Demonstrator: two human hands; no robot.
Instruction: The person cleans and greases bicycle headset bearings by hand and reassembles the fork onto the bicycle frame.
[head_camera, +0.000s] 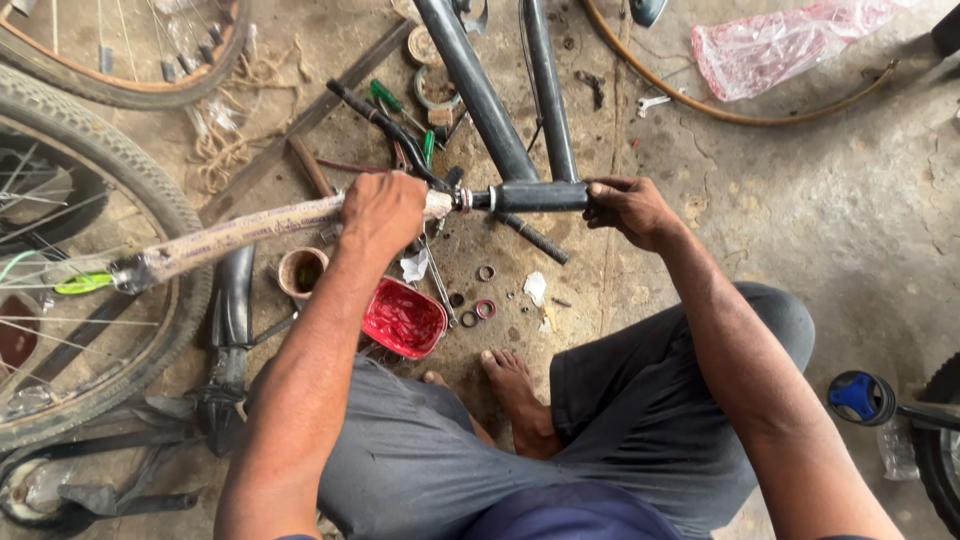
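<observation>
My left hand (382, 210) grips the paper-wrapped fork leg (240, 232) where it meets the black head tube (540, 196) of a black bicycle frame (480, 90). My right hand (628, 208) closes over the right end of that head tube. The fork runs left to a spoked wheel (90, 270) with a tyre. I squat on the concrete floor, knees apart, bare feet below the tube.
A red tub of grease (404, 320), a small round tin (301, 271), several rings and washers (484, 300), and tools (400, 120) lie on the floor. A pink plastic bag (780, 45) is far right, a second wheel (130, 50) top left, a blue-capped part (860, 397) at right.
</observation>
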